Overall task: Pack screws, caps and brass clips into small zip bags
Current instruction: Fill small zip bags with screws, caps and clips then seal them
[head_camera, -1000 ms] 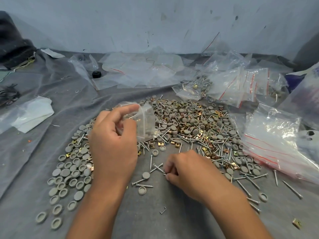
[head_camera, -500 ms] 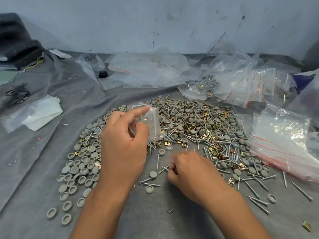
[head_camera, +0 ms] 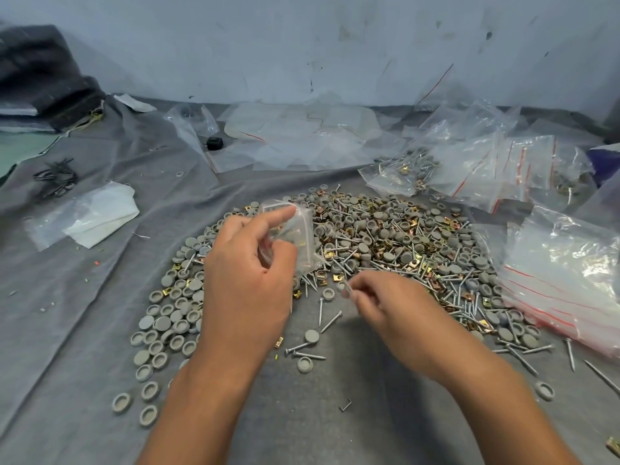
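My left hand (head_camera: pixel 246 280) holds the small clear zip bag (head_camera: pixel 295 236), limp and slippery, by its mouth above the heap of grey caps, steel screws and brass clips (head_camera: pixel 396 250), while my right hand (head_camera: pixel 385 307) fingers pinch a light blurred piece I cannot identify.

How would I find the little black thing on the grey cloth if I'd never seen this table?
Start at the grey cloth and look to its far side, near the wall. There, left of the flat heap of empty clear bags, sits the small black knob, at the edge of a crumpled bag. It is the only solid black lump there; all around it is see-through plastic.
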A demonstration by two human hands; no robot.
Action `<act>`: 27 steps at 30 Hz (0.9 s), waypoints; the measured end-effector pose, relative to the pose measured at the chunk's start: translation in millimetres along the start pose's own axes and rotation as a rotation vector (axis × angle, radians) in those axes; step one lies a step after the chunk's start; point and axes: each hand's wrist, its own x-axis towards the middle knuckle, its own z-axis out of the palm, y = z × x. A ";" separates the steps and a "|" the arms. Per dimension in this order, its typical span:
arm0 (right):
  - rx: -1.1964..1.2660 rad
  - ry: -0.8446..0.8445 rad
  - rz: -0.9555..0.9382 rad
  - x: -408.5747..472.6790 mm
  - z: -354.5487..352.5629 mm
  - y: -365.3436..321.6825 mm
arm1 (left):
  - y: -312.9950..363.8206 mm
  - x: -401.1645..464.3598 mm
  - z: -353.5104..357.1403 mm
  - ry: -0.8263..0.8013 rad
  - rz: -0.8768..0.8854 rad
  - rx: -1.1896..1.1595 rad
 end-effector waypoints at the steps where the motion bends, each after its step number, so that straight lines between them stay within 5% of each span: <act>1: 0.129 0.060 -0.034 0.8 -3.4 -2.2 | -0.4 -0.4 -0.5 -0.005 0.001 0.002; 5: 0.661 0.419 -0.275 0.3 -17.1 -31.2 | 0.5 -1.2 0.1 -0.073 0.015 0.006; 8: 0.575 0.559 -0.383 4.0 -15.9 -49.4 | 3.2 -3.5 2.5 -0.150 0.054 0.018; 13: 0.190 0.581 -0.308 9.5 -3.6 -50.2 | 2.7 -4.4 4.5 -0.198 0.081 0.042; 18: 0.363 0.579 -0.283 13.3 -9.1 -38.7 | 0.7 -2.9 1.5 -0.144 0.034 0.025; 24: -0.053 -0.121 -0.123 18.4 8.8 -4.2 | -1.0 -0.1 -4.8 -0.075 0.010 0.014; 27: -0.112 -0.200 -0.106 20.8 19.5 -3.0 | -0.6 0.0 -4.7 -0.073 0.003 0.016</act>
